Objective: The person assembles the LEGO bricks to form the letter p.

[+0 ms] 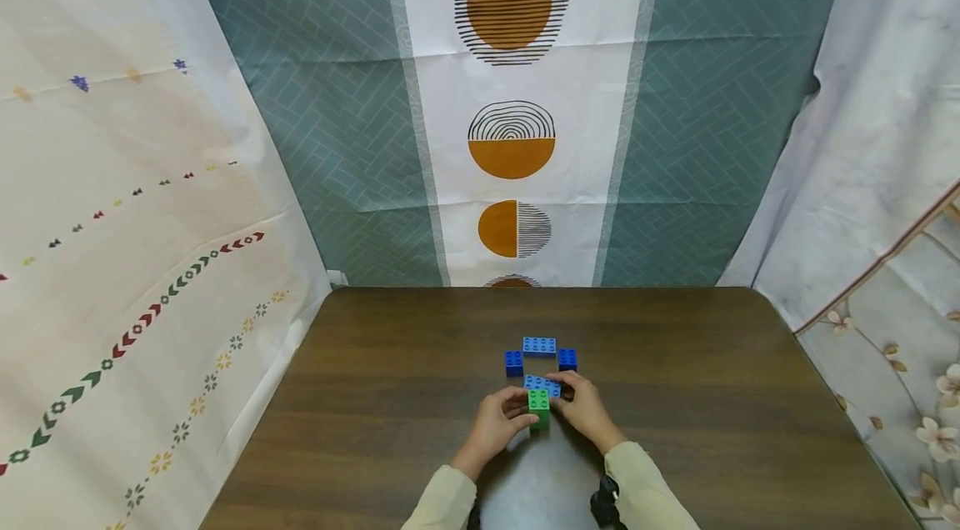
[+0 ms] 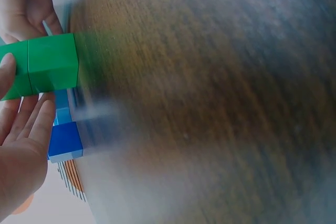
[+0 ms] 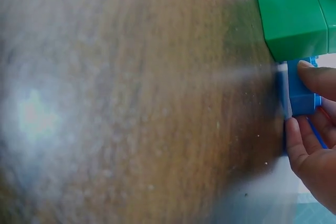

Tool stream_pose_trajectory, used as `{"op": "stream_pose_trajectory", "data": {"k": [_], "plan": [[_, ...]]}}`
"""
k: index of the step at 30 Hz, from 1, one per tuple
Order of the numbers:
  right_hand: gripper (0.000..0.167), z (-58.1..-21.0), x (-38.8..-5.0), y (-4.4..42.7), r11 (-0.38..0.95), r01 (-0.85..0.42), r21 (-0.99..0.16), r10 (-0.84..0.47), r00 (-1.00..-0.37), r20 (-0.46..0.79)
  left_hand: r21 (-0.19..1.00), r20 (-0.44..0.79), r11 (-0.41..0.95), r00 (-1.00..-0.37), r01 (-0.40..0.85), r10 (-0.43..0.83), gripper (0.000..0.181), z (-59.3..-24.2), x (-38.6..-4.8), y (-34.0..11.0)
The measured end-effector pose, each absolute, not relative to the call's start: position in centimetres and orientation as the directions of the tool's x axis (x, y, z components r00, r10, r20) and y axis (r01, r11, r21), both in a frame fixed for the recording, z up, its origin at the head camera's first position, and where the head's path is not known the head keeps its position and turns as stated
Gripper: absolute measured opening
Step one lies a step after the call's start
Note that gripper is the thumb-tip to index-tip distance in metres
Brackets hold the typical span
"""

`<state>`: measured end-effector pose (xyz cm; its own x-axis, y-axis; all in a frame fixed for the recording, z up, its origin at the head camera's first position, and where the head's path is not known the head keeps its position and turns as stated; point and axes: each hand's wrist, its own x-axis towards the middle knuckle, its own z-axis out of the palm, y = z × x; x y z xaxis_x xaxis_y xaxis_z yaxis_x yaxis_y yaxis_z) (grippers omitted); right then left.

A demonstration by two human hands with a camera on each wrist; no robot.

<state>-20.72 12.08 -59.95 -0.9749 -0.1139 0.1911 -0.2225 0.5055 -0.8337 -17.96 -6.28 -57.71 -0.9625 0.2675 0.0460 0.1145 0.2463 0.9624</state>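
Over on the left, the person's left hand [image 1: 498,420] has its thumb and fingers pinched round the green stack [image 1: 538,409], two bricks with a seam between them. Just beyond those fingers sits a dark brick [image 1: 513,363] on the tabletop [image 1: 375,430]. The green stack stands upright between the two hands, on the person's side of the near blue brick [image 1: 540,382]; whether they touch I can't make out. Farther off, past both hands' fingers, lies the far blue brick [image 1: 539,347]. Just beyond the right fingers is the other dark brick [image 1: 567,359]. The right hand [image 1: 587,409] grips the near blue brick, thumb on one side, fingers on the other, and holds it slightly askew.

I'd say the step in hand is lining up the green stack with that near blue brick. The next move seems to call for steady right fingers while the left ones settle the stack, without nudging either dark brick.
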Motion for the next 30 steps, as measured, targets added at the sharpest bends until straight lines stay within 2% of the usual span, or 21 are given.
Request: {"op": "stream_pose_trajectory", "data": {"k": [12, 19, 30], "plan": [[0.033, -58.3, -20.4, 13.3, 0.421, -0.197, -0.885, -0.108, -0.980, 0.167, 0.964, 0.081, 0.224, -0.962, 0.141, 0.260, 0.036, -58.0, -17.8, -6.3], [0.035, -57.0, -20.3, 14.3, 0.420, -0.201, -0.885, -0.103, -0.979, 0.174, 0.959, 0.070, 0.250, -0.964, 0.137, 0.258, 0.035, -58.0, -18.0, -6.3], [0.036, -55.2, -19.9, 15.2, 0.422, -0.221, -0.879, -0.154, -0.973, 0.171, 0.965, 0.082, 0.220, -0.962, 0.142, 0.259, 0.036, -57.9, -17.9, -6.3]]}}
